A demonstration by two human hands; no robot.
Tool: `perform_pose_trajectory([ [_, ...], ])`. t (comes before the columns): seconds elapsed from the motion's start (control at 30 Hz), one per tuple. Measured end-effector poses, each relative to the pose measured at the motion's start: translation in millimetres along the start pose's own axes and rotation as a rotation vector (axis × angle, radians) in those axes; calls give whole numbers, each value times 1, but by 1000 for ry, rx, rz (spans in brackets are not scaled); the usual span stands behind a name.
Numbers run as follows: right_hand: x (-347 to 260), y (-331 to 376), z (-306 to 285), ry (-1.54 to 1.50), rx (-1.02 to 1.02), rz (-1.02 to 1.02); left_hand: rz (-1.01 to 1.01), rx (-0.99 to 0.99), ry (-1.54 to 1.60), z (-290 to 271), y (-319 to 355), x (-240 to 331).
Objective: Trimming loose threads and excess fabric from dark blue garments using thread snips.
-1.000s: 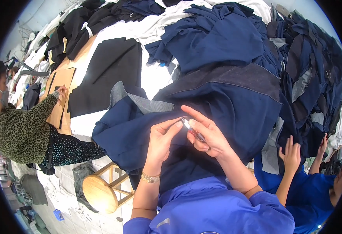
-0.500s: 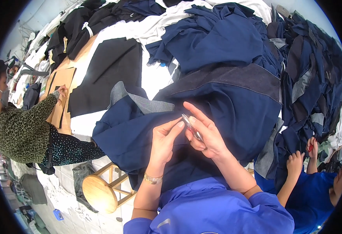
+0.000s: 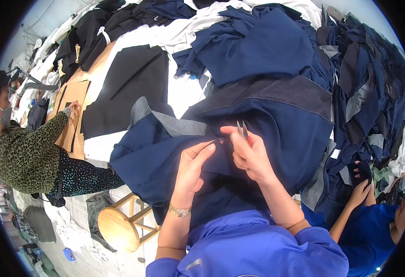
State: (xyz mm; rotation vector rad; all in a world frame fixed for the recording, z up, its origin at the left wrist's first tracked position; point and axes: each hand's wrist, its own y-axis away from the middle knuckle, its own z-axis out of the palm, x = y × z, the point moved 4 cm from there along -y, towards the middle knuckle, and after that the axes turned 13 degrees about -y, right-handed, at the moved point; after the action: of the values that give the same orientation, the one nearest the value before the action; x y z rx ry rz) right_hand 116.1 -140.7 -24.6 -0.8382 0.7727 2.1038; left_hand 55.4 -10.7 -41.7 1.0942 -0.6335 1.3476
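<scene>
A navy cloth garment (image 3: 281, 138) with a dark band and grey facing lies spread in front of me, hanging over my lap. My left hand (image 3: 192, 168) pinches a bit of the navy cloth between thumb and forefinger. Close beside it, my right hand (image 3: 251, 154) is closed around a small pair of thread snips (image 3: 242, 129), the blades pointing up and apart. The right fingertips are near the pinched edge; whether they touch it or a thread I cannot make out.
A navy cloth heap (image 3: 262, 41) lies beyond, black cut panels (image 3: 130, 87) to its left. A wooden stool (image 3: 118, 229) stands at lower left. One person (image 3: 27, 152) works at left by brown card (image 3: 70, 106); another (image 3: 368, 231) handles navy cloth at right.
My right hand has turned so the snips point up, away from the left fingertips. The left hand keeps its pinch. The co-worker at right has shifted their hands on the navy cloth.
</scene>
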Motion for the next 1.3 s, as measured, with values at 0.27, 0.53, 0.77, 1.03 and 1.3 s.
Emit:
perform_pose_trajectory([
  [0.27,-1,-6,7,224,4,-36,89,88,-137,-4,-1,0],
  [0.53,-10,-14,-2,399,102,-210,66,92,-174,-8,-1,-3],
  [0.77,-18,-12,-8,318,159,-303,95,119,-194,-7,-2,0],
  [1.03,-8,-10,4,503,-69,-439,61,107,-181,-10,-2,-4],
  [1.3,-8,6,17,305,-153,33,64,134,-91,-8,-2,-2],
])
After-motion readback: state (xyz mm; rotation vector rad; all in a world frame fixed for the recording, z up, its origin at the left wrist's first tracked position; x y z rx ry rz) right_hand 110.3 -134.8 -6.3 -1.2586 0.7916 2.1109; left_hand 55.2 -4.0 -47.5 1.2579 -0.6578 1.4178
